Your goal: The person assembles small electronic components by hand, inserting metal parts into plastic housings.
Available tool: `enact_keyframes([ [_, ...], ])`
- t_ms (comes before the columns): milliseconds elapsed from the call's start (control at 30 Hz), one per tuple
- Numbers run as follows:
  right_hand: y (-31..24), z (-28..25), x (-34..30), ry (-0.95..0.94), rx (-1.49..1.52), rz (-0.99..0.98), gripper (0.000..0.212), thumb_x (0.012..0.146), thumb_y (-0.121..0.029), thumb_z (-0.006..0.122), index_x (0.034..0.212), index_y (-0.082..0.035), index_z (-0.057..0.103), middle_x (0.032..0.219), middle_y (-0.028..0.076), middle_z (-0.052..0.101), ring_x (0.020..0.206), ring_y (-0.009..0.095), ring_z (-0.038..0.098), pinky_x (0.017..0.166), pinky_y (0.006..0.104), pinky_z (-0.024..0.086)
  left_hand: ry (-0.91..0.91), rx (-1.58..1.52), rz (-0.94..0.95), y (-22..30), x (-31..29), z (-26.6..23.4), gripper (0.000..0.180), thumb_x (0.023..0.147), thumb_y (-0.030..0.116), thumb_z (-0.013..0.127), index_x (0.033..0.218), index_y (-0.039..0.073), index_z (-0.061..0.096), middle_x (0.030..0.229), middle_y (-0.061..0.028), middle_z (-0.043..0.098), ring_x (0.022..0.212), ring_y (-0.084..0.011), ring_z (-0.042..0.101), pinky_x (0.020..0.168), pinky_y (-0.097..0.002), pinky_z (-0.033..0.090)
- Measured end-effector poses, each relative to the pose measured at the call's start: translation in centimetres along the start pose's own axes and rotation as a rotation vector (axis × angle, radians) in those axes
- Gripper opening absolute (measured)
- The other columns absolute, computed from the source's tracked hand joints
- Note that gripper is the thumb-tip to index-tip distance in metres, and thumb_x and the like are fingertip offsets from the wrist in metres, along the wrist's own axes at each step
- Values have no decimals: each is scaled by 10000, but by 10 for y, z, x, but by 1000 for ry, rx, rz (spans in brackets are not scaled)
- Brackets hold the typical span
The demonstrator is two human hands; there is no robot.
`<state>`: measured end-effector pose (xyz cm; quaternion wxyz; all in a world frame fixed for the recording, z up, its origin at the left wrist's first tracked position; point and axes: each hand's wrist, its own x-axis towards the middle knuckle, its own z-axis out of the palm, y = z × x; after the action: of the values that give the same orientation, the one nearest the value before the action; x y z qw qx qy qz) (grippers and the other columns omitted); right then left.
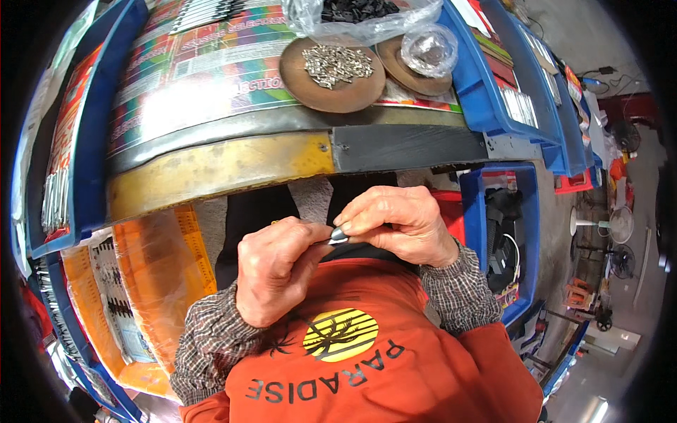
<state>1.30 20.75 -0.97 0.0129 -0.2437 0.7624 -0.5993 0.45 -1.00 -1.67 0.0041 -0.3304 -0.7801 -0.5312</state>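
Observation:
Close together in front of my lap, my left hand (275, 264) and my right hand (402, 222) pinch a small shiny piece (339, 238), dark grey and white, between thumbs and fingers. The fingers cover most of it, so its exact kind cannot be told. Beyond my hands, on the bench (233, 166), a round brown plate (295, 81) carries a heap of small silvery metal parts (337, 63). Behind it lies a clear plastic bag (303, 17) of small black parts (358, 10).
A second brown plate (416, 82) bears a clear plastic bundle (429, 51). Blue bins (486, 92) with metal strips flank the bench, another (99, 134) at left. Below stand an orange crate (194, 247) at left and a blue box (474, 190) of black items at right.

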Motion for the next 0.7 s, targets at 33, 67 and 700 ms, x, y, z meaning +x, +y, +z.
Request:
enact_keyframes([
  [33,1,-1,-1,-29,-4,-10,232,692,125,698,890,4,693,910,147,701,861,248,696,731,310,565,-8,-1,-3,-1,-2,0,231,691,-67,704,891,19,626,747,-105,626,627,-267,614,549,-346,486],
  [67,2,-1,-3,-59,-7,-20,239,684,125,696,891,6,692,906,147,701,862,254,697,733,312,565,-16,-2,-5,-1,-3,0,229,691,-70,701,890,18,628,746,-106,628,624,-265,614,550,-343,487],
  [700,3,11,-13,9,-102,134,265,741,-56,765,981,3,670,870,108,685,767,225,674,666,304,538,-25,47,-27,-6,-15,9,257,686,-64,711,914,23,628,782,-97,635,668,-268,627,578,-347,495],
])
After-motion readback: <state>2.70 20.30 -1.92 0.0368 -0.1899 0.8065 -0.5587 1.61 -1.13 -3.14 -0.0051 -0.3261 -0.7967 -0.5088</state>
